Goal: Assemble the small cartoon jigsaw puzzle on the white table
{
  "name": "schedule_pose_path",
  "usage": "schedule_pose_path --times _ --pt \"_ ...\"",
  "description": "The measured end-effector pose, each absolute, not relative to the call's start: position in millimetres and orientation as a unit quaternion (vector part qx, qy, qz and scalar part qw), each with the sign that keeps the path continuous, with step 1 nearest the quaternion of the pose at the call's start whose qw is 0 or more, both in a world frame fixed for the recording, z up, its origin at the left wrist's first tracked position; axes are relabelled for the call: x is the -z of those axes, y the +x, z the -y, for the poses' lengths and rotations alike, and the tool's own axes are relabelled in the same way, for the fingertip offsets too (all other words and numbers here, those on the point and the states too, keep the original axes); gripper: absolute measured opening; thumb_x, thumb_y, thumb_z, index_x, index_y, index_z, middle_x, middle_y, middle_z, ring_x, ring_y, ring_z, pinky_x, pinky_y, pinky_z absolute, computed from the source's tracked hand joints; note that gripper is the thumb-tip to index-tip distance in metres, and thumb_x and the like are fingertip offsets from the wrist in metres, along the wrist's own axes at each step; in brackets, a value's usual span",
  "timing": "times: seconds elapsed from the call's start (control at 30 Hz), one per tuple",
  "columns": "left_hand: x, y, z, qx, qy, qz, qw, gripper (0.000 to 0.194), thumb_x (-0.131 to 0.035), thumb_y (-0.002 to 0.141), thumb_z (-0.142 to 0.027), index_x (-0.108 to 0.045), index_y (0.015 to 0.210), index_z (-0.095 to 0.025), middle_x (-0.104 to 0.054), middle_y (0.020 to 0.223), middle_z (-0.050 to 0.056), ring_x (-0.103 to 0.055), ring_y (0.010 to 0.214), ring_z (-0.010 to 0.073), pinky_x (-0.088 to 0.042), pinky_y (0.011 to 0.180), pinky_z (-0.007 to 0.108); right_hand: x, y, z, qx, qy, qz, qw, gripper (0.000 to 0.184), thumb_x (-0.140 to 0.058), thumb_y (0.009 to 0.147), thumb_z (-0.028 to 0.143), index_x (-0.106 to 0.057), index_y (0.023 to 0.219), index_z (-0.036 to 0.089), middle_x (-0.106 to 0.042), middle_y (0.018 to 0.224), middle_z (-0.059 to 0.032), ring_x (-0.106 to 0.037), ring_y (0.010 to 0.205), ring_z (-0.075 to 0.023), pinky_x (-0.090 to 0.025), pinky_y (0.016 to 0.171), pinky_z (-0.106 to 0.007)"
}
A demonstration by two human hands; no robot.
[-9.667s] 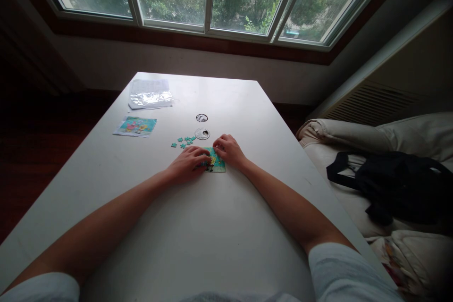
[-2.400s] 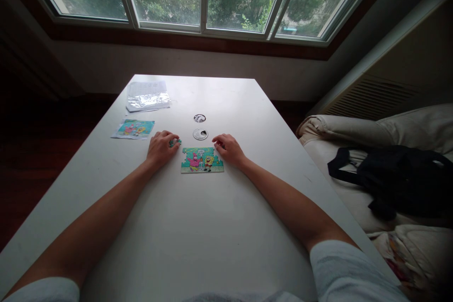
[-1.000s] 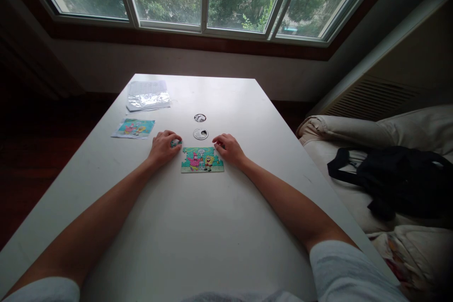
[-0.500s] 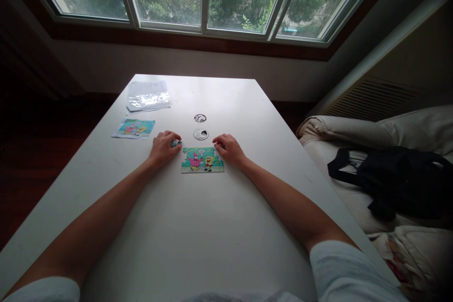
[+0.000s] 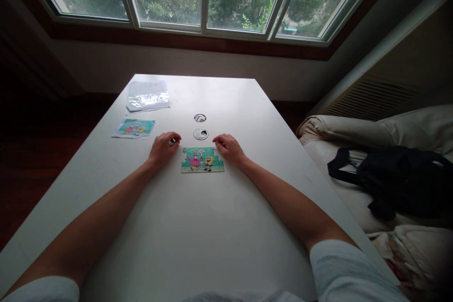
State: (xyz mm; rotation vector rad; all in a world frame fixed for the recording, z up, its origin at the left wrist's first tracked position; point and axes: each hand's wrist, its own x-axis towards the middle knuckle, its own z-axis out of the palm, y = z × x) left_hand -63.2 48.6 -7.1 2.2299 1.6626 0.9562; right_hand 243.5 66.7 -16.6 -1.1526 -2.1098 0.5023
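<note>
Between and just nearer than the left hand (image 5: 163,148) and loosely open-fingered right hand (image 5: 230,147) lies a flat teal-and-pink cardboard jigsaw (image 5: 201,163); left fingers curl over small teal pieces (image 5: 172,142), grip unclear; careless sweeping could scatter them.

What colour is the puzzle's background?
Mostly turquoise; the puzzle shows best in the head view.

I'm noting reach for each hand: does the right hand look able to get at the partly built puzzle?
Most likely yes: the right hand is by the far right corner of the puzzle, and nothing visible stands between them.
</note>
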Motion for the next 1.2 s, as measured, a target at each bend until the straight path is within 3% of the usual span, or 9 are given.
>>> schedule_pose_path --times 0.2,0.77,1.2 --pt "3.4 -58.0 -43.8 -0.366 0.757 -0.518 0.160 0.016 -0.058 0.089 -0.024 -0.070 0.099 -0.021 -0.071 0.094 0.003 -0.062 0.071 0.0134 -0.048 0.069 0.026 15.9 243.2 -66.3 -0.191 -0.443 0.810 0.332 0.015 -0.057 0.093 0.019 -0.070 0.100 0.023 -0.068 0.093 -0.0041 -0.057 0.093 -0.0215 -0.044 0.086 -0.036" --pt "4.6 -60.9 -42.9 -0.326 0.775 -0.458 0.288 0.021 -0.067 0.087 -0.036 -0.073 0.095 -0.017 -0.070 0.076 0.001 -0.058 0.067 0.0125 -0.046 0.064 0.023 12.5 241.6 -63.6 -0.188 -0.448 0.815 0.316 0.013 -0.060 0.093 0.020 -0.071 0.099 0.024 -0.067 0.093 -0.0044 -0.056 0.092 -0.0215 -0.043 0.087 -0.036" --pt "-2.2 -58.3 -40.5 -0.295 0.808 -0.440 0.257 0.020 -0.064 0.088 -0.035 -0.073 0.090 -0.018 -0.069 0.077 0.001 -0.056 0.067 0.0122 -0.044 0.064 0.023 12.7 242.5 -63.9 -0.178 -0.448 0.822 0.303 0.012 -0.060 0.094 0.022 -0.073 0.095 0.023 -0.066 0.093 -0.0048 -0.055 0.093 -0.0216 -0.042 0.088 -0.036"
